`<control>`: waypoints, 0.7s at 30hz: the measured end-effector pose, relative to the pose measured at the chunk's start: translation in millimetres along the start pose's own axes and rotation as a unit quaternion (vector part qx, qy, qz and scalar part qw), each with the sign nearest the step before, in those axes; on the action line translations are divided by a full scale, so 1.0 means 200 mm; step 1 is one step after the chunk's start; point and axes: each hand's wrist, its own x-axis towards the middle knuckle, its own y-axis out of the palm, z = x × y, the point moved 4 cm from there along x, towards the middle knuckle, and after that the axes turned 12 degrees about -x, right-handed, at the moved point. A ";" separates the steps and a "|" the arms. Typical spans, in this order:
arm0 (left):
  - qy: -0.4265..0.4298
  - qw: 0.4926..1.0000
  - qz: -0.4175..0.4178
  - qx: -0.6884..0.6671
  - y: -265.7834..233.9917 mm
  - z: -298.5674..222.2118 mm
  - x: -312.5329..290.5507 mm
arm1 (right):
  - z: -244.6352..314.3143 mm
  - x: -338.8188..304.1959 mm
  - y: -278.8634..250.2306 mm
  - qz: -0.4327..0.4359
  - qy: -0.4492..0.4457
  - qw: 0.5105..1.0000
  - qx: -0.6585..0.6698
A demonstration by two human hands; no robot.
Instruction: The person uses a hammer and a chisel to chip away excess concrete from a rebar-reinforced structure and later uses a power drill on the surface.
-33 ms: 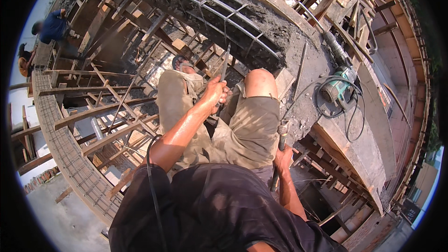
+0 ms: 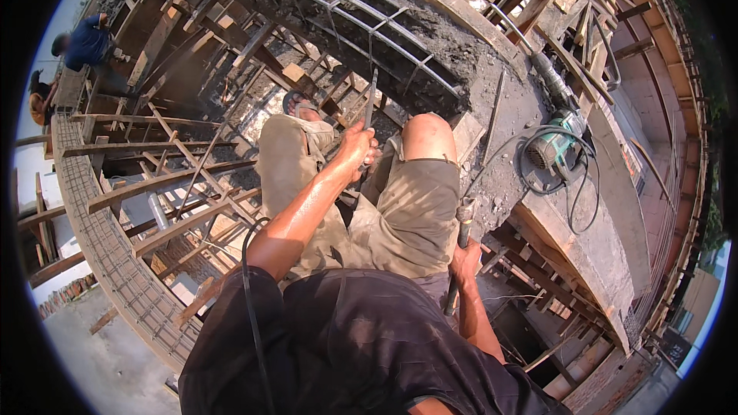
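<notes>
Green power tool (image 2: 543,152) lies on the concrete slab (image 2: 588,242) at right. Co-worker in blue (image 2: 87,44) at upper left, near crisscrossed timbers (image 2: 173,183). Curved rebar mesh (image 2: 115,244) runs down the left side.

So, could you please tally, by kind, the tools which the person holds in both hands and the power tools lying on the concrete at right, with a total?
Long grey metal chisel, in the left hand: 1
Metal-headed hammer, in the right hand: 1
Teal-and-grey power breaker, on the concrete: 1
Total: 3
</notes>
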 end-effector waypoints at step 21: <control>0.083 0.974 -0.059 0.200 -0.16 0.11 -0.06 | 0.02 -0.01 -0.01 -0.019 -0.018 0.998 -0.056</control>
